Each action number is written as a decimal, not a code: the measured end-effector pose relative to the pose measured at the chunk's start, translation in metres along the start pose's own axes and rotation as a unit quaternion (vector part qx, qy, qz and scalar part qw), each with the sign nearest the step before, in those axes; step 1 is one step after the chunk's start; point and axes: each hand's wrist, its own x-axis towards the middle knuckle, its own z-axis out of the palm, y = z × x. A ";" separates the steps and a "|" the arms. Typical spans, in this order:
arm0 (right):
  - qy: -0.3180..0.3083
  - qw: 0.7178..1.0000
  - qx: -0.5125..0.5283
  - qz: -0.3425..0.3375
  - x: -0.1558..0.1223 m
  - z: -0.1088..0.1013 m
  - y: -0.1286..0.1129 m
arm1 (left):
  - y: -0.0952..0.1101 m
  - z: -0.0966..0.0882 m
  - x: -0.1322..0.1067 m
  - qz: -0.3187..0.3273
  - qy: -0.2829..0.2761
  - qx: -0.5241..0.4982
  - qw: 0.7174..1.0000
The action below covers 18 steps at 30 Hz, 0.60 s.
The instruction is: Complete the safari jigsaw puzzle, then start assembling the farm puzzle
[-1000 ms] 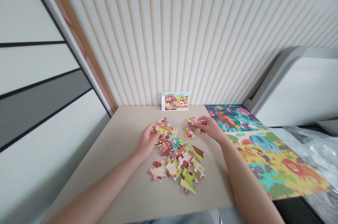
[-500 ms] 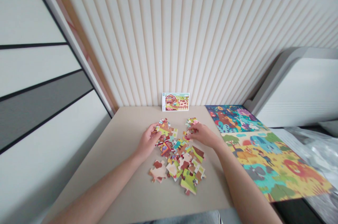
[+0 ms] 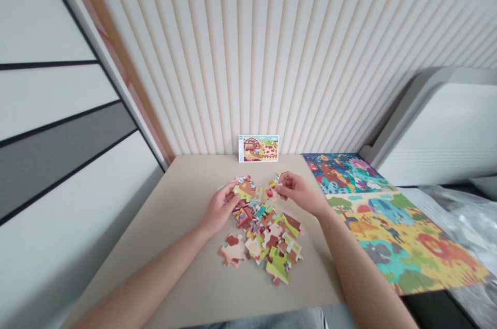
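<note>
A heap of colourful loose puzzle pieces (image 3: 266,238) lies in the middle of the beige table (image 3: 186,199). My left hand (image 3: 219,208) grips a joined cluster of pieces (image 3: 245,190) at the heap's far left. My right hand (image 3: 297,192) pinches a small puzzle piece (image 3: 271,192) and holds it against the right edge of that cluster. A small reference picture card (image 3: 258,148) of a farm scene leans against the slatted wall behind the heap.
A large finished puzzle (image 3: 384,215) with bright animal shapes covers the table's right side. A white and grey box-like unit (image 3: 438,132) stands at the far right, with crumpled clear plastic (image 3: 466,215) in front of it. White and grey panels rise at the left.
My right hand has moved left from the small group of pieces at the far right, bringing a piece up to the cluster in my left hand. My left hand lifted the cluster slightly.
</note>
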 end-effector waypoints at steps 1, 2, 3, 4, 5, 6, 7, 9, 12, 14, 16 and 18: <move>-0.030 0.999 0.032 0.005 0.000 0.005 -0.003 | 0.000 0.000 0.000 0.001 -0.009 0.002 1.000; -0.051 0.997 0.053 0.012 -0.001 0.011 -0.004 | 0.001 0.000 -0.001 0.003 -0.018 0.004 1.000; -0.061 0.996 0.067 0.020 -0.001 0.017 -0.004 | 0.002 0.000 -0.002 0.005 -0.027 0.007 1.000; -0.059 0.995 0.076 0.029 -0.001 0.024 -0.002 | 0.003 0.001 -0.003 0.006 -0.037 0.011 0.999; -0.051 0.995 0.083 0.037 -0.001 0.030 0.000 | 0.005 0.002 -0.005 0.008 -0.047 0.014 0.999; -0.041 0.994 0.087 0.045 0.000 0.036 0.002 | 0.006 0.004 -0.006 0.010 -0.057 0.015 0.998; -0.035 0.994 0.086 0.051 0.000 0.041 0.005 | 0.007 0.006 -0.007 0.012 -0.067 0.013 0.998; -0.029 0.996 0.071 0.052 0.001 0.046 0.008 | 0.008 0.009 -0.009 0.009 -0.093 0.004 0.996; -0.070 0.996 0.018 0.047 -0.002 0.037 0.004 | 0.006 0.010 -0.009 -0.002 -0.119 0.001 0.993; -0.136 0.988 -0.042 0.063 -0.007 0.019 -0.001 | 0.005 0.009 -0.008 0.000 -0.114 0.011 0.993; -0.191 0.966 -0.147 0.092 -0.015 0.000 -0.006 | 0.003 0.008 -0.007 0.005 -0.102 0.017 0.995; -0.229 0.935 -0.249 0.109 -0.022 -0.015 -0.008 | 0.003 0.007 -0.007 0.005 -0.098 0.017 0.995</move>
